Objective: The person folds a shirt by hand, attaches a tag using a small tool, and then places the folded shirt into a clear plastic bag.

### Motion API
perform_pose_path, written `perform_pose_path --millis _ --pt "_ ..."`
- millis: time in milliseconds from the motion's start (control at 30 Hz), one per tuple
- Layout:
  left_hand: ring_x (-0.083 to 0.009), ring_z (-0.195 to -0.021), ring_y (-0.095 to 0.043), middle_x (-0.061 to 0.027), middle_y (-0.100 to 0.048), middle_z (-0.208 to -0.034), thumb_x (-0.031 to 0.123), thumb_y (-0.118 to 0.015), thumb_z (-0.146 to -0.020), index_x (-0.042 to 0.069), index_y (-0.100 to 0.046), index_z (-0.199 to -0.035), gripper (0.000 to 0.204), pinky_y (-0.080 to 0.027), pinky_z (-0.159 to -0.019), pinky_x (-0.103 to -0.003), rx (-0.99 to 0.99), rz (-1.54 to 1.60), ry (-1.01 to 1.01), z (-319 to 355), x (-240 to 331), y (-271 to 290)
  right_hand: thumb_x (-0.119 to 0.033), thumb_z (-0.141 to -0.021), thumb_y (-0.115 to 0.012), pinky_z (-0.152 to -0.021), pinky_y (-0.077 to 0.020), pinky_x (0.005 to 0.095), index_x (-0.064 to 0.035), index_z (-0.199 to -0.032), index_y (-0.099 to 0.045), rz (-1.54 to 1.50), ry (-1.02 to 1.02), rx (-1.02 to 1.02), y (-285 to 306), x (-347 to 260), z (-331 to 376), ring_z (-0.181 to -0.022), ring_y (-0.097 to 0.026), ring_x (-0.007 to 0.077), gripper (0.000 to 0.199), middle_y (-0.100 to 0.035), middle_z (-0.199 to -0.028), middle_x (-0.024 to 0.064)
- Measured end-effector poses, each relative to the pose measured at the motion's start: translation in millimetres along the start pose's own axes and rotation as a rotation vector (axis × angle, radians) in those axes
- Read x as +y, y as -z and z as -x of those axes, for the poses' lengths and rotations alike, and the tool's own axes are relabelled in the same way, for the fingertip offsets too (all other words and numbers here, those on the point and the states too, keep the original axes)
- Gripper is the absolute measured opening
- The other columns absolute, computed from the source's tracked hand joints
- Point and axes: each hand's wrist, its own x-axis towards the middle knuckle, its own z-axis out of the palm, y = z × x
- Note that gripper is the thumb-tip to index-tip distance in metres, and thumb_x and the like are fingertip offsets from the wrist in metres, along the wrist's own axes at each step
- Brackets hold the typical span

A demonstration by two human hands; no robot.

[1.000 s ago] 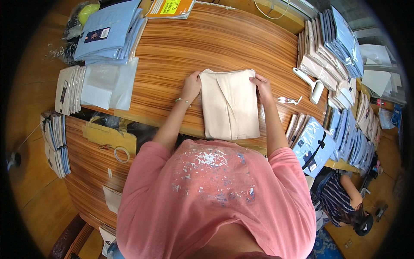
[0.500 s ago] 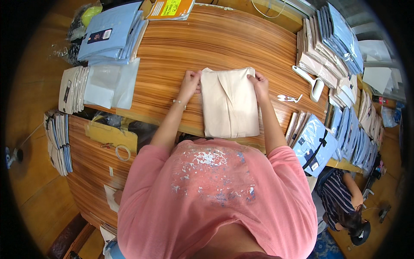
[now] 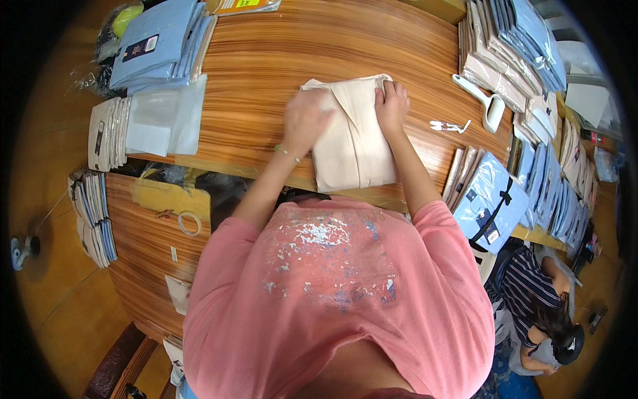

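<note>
A folded cream garment [image 3: 355, 143] lies on the wooden table [image 3: 266, 73] straight in front of me. My left hand [image 3: 304, 120] lies on its left part, blurred by motion, with a thin bracelet at the wrist. Over at the garment's upper right, my right hand [image 3: 391, 103] presses flat near the top corner. Neither hand lifts the cloth off the table.
Blue folded shirts [image 3: 156, 43] and clear bags [image 3: 163, 123] sit at the left. Rows of packed shirts [image 3: 512, 53] line the right edge, with a white handled tool [image 3: 488, 103] and white clips [image 3: 448, 125] nearby. A tape roll [image 3: 189, 224] lies lower left. Another person [image 3: 538, 299] sits at lower right.
My left hand has moved from the garment's left edge inward onto the cloth. My right hand has shifted from the right edge toward the upper right corner. The garment looks folded narrower.
</note>
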Motion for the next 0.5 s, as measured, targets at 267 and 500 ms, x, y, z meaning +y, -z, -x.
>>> perform_pose_path --millis 267,500 --pt "-0.0162 -0.091 -0.051 0.0026 -0.055 -0.084 0.030 -0.068 -0.072 0.015 -0.061 -0.087 0.023 -0.035 -0.081 -0.035 -0.729 -0.055 -0.610 37.5 53.2 -25.4 -0.020 -0.082 -0.060 -0.076 -0.0374 0.0441 -0.0083 -0.099 -0.060 0.025 0.004 -0.014 -1.0 -2.6 -1.8 -0.092 -0.049 0.0304 0.020 -0.055 -0.097 0.0108" --pt "-0.0154 -0.088 -0.050 0.0035 -0.053 -0.083 0.017 -0.058 -0.076 0.015 -0.059 -0.077 0.004 -0.036 -0.079 -0.030 -0.669 -0.116 -0.765 65.0 57.2 -35.5 -0.019 -0.083 -0.060 -0.077 -0.0369 0.0442 -0.0084 -0.101 -0.060 0.015 0.014 -0.023 1.4 -1.1 -2.0 -0.092 -0.049 0.0298 0.021 -0.055 -0.098 0.0102"
